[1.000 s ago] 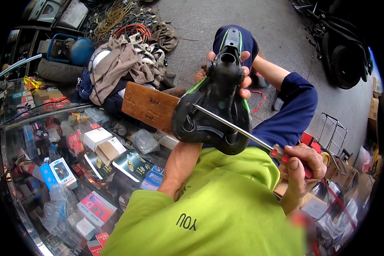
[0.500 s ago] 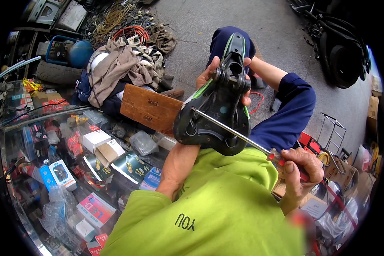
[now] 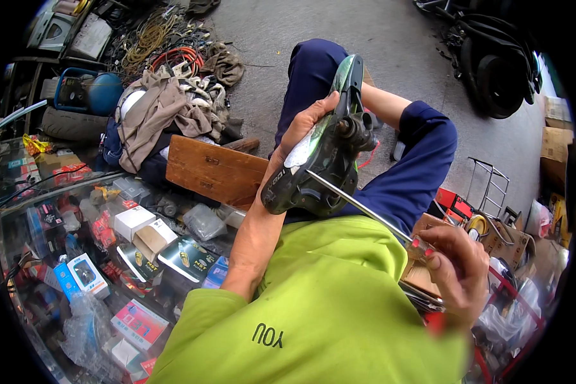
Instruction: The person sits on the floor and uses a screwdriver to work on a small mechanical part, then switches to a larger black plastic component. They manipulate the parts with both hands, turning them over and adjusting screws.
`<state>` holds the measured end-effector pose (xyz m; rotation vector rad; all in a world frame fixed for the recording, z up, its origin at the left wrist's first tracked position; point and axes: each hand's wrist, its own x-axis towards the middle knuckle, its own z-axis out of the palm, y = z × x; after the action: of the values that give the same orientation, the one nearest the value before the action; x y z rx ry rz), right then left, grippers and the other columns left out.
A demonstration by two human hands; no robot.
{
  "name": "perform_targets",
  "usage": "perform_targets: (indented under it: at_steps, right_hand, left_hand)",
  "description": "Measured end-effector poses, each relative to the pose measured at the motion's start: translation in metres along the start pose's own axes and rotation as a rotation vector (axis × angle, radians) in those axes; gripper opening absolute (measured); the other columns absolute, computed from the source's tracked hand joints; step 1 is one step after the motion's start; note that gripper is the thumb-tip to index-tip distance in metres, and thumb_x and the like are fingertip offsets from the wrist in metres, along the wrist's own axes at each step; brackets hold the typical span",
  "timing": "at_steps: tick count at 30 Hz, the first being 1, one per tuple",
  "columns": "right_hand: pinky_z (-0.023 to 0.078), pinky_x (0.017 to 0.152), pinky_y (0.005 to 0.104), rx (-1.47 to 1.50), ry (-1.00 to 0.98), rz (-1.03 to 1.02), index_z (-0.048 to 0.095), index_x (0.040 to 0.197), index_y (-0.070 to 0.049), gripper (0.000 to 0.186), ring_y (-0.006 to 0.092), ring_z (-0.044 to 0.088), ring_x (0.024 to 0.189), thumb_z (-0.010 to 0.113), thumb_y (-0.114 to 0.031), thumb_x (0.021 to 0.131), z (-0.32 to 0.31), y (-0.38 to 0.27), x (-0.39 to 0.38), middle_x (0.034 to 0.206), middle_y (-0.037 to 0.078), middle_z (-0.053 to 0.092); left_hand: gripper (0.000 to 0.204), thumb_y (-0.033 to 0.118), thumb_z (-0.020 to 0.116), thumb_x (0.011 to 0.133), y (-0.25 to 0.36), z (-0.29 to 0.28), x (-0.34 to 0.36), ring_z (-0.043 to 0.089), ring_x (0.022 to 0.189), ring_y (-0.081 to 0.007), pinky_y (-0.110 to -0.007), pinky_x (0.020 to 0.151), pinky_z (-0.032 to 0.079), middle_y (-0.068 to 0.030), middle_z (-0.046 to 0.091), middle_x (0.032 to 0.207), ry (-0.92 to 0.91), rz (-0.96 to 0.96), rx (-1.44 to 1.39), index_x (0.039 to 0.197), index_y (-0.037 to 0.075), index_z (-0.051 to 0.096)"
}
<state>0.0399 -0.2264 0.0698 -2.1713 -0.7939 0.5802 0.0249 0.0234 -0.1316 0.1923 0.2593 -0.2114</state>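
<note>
A black bicycle saddle (image 3: 320, 190) with green and white trim rests over my lap, its underside turned partly up to the right and its nose pointing away. My left hand (image 3: 308, 121) is wrapped round the saddle's left side, thumb on the edge near the nose. Some of its fingers are hidden behind. In my right hand (image 3: 459, 265) is a long screwdriver (image 3: 371, 214), gripped by its red and clear handle. The screwdriver's tip meets the underside near the saddle's wide rear. Close to the tip sits the dark clamp (image 3: 353, 131) of the saddle.
At left stands a glass counter (image 3: 189, 301) covered with small boxes and plastic bags. A wooden box (image 3: 214, 174) and heaped clothes (image 3: 163, 115) lie beyond it. Cardboard boxes and a folding metal trolley (image 3: 489, 189) are at right. A black tyre (image 3: 496, 86) stands far right.
The saddle has been tilted, so its left side now shows more. My left hand has come into fuller view along that side. My right hand has shifted slightly down and turned.
</note>
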Motion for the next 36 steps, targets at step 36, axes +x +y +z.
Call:
perform_targets:
  at_steps: [36]
  right_hand:
    - [0.038, 0.041, 0.0271, -0.708, -0.338, -0.414, 0.061, 0.103, 0.007, 0.029, 0.0132, 0.048, 0.048, 0.062, -0.014, 0.083, -0.018, 0.004, 0.025, 0.062, 0.004, 0.046]
  left_hand:
    - [0.032, 0.03, 0.049, 0.092, -0.004, 0.021, -0.002, 0.065, 0.061, -0.0218, -0.036, 0.056, 0.056, -0.0105, 0.065, 0.082, 0.172, 0.054, 0.33, 0.107, 0.002, 0.054]
